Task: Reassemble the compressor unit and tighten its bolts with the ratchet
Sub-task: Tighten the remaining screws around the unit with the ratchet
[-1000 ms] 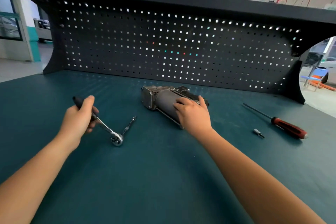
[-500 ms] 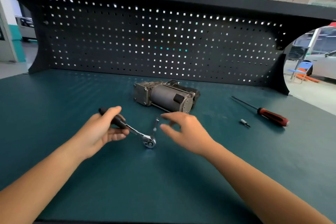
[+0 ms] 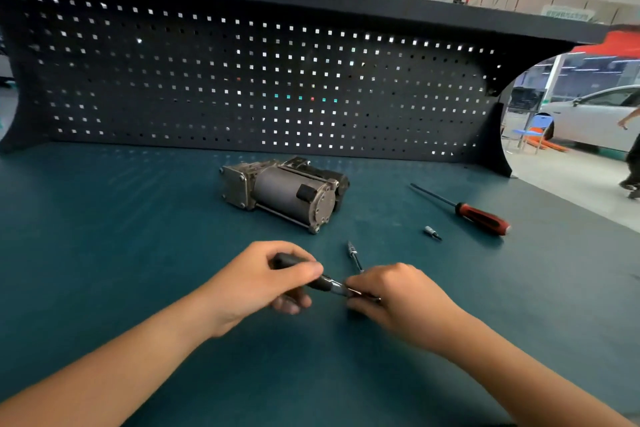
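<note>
On the bench, left fingers wrap the ratchet, right fingers pinch its metal shaft.

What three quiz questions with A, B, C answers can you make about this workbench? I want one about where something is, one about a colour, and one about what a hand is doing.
1. Where does the screwdriver lie?
A) left of the compressor
B) right of the compressor
C) on top of the compressor

2. What colour is the screwdriver's handle?
A) red and black
B) yellow
C) white

3. What is the left hand doing?
A) lying flat and empty
B) gripping the ratchet handle
C) holding the compressor

Answers:
1 B: it lies on the teal mat to the compressor's right, apart from it.
2 A: the grip is red with black parts.
3 B: its fingers and thumb curl round the ratchet's dark handle.
</note>
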Available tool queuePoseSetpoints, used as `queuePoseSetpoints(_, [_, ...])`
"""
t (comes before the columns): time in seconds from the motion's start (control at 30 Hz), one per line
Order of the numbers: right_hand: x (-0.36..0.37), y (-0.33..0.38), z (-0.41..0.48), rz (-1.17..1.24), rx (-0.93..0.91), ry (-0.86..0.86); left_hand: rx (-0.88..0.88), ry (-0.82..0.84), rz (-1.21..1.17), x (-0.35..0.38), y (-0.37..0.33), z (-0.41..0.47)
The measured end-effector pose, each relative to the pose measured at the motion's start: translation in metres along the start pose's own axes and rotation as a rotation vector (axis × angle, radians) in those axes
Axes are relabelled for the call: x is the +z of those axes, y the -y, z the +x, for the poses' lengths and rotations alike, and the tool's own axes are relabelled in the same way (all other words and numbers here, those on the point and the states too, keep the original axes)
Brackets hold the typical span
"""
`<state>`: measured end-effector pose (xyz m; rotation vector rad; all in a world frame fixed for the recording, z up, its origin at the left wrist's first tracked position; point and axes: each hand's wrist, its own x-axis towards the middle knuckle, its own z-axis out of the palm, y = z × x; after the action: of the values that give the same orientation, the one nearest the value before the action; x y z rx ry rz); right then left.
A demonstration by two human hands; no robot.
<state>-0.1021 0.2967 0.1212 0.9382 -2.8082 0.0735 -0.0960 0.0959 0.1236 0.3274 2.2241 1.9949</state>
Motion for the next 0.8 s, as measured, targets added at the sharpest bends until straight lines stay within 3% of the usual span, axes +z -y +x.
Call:
queuePoseSetpoints(0.1, [-0.003, -0.029, 0.0, -0.032, 0.095, 0.029, 0.03, 0.066, 0.167, 0.013, 0.005, 0.016])
queuePoseSetpoints(0.2, [0.003, -0.054, 0.0, -0.111, 0.185, 0.024, 0.211, 0.007, 0.649, 0.028, 0.015, 0.036])
queuePoseSetpoints(0.27, [0.008, -0.068, 0.0, -0.136, 0.222, 0.018, 0.29, -0.019, 0.827, 0.038, 0.019, 0.048])
queuePoseSetpoints(0.57, [0.025, -0.116, 0.006, -0.103, 0.359, -0.082, 0.31, -0.052, 0.983, 0.073, 0.028, 0.09])
queuePoseSetpoints(0.8, [0.035, -0.126, 0.008, -0.083, 0.487, -0.152, 0.365, -0.062, 0.883, 0.061, 0.036, 0.092])
